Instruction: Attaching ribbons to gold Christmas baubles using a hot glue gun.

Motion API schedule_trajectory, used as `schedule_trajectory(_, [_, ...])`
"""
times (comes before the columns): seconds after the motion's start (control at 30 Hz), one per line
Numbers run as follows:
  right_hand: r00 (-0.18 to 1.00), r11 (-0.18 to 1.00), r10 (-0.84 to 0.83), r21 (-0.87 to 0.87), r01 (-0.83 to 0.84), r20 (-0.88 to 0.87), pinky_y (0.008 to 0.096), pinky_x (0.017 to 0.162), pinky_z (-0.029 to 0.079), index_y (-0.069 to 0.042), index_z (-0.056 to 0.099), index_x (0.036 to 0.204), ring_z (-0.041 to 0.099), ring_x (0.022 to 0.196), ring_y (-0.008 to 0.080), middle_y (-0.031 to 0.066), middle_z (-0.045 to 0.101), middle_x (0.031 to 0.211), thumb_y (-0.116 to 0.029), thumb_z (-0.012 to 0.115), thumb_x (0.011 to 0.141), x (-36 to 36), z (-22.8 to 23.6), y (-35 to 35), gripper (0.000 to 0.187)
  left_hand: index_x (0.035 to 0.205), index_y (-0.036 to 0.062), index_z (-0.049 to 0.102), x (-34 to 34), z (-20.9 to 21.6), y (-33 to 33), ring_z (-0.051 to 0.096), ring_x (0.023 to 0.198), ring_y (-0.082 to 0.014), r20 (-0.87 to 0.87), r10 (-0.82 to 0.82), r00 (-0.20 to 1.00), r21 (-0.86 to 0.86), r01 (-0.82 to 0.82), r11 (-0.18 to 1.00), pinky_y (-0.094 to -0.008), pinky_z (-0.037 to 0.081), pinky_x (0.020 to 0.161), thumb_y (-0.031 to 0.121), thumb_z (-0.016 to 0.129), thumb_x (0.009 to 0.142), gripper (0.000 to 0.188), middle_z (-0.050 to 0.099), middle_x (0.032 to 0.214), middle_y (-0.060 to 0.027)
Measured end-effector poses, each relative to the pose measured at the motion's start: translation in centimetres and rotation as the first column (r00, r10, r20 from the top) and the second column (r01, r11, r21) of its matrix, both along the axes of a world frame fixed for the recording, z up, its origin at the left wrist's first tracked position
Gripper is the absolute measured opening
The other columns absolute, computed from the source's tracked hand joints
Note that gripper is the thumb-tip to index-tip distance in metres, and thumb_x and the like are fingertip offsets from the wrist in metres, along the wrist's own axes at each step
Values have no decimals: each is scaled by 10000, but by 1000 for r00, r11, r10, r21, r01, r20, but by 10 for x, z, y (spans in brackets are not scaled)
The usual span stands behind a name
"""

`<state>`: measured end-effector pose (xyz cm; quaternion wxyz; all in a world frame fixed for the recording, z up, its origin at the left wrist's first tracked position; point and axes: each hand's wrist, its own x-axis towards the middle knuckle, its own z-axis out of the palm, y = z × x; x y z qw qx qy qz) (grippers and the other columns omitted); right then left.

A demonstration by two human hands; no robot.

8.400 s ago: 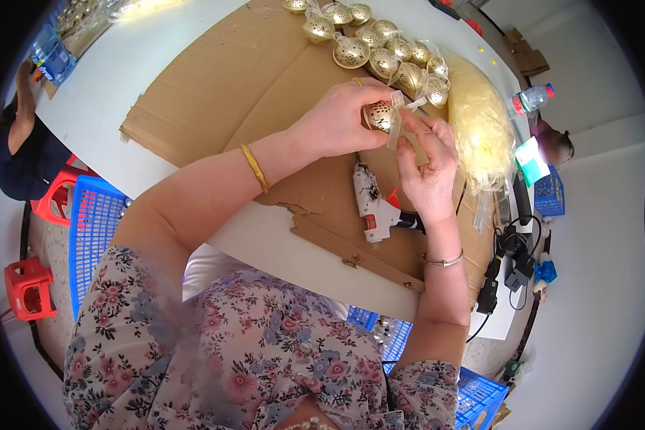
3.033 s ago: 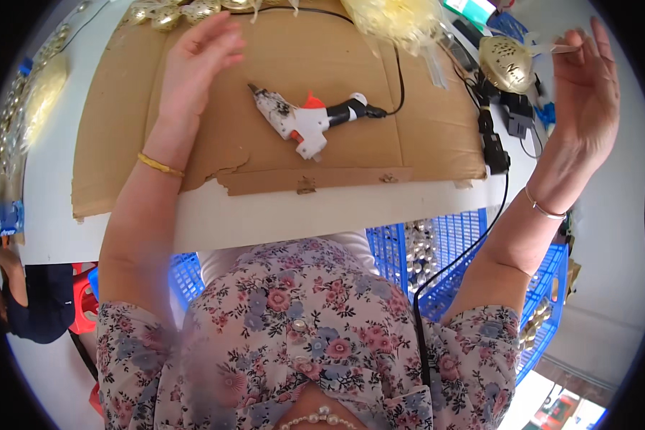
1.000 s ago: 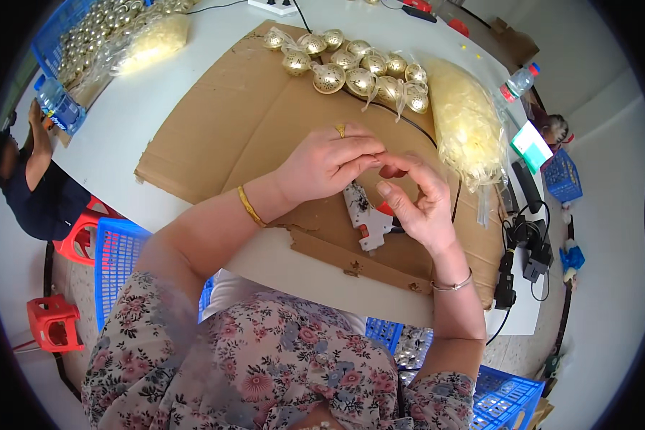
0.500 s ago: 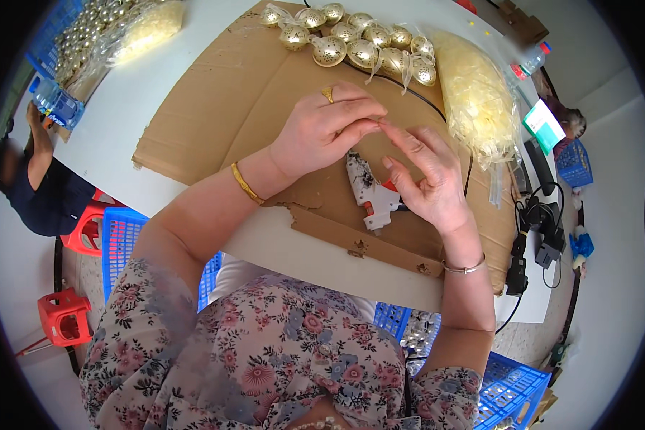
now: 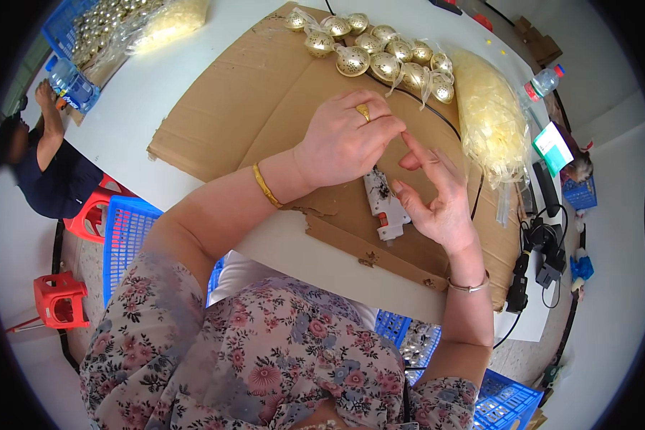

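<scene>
Fingers of the left hand curl loosely, the right hand spreads open, both empty above the glue gun.

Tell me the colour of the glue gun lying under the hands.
The glue gun on the brown cardboard sheet is white with dark smudges; the head view shows it best.

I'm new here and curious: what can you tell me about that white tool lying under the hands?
The white glue gun looks like plastic with dark smudges. It lies flat on the brown cardboard sheet, near its front edge, handle pointing toward the person. The left hand and right hand hover above it and hide its front end; whether either touches it is unclear.
</scene>
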<state>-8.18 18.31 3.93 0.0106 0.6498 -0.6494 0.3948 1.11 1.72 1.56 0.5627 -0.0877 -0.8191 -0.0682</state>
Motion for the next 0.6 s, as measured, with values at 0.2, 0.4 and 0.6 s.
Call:
schedule_trajectory(0.2, [985,999,43,-30,-38,165,280,809,430,26,479,1224,544,813,149,57,562,835,45,609,673,3,7,5,566,784,59,611,3,-3,-17,564,636,-228,-6,57,998,366,-51,929,-314,456,554,66,627,721,65,577,688,-69])
schedule_trajectory(0.4, [898,979,-69,-146,145,434,247,772,439,26,518,1178,535,761,101,27,564,796,31,592,733,-17,-4,7,452,813,22,618,1,-8,-45,575,597,-202,153,63,986,708,-154,689,-299,436,521,118,591,811,99,603,707,-110])
schedule_trajectory(0.6, [709,934,-59,-213,288,703,226,724,451,29,576,1084,550,736,97,23,585,815,-7,527,822,-51,-12,9,268,1041,67,605,-22,-9,-64,590,672,-128,103,78,992,739,-129,662,-278,491,624,134,597,799,251,622,857,-82])
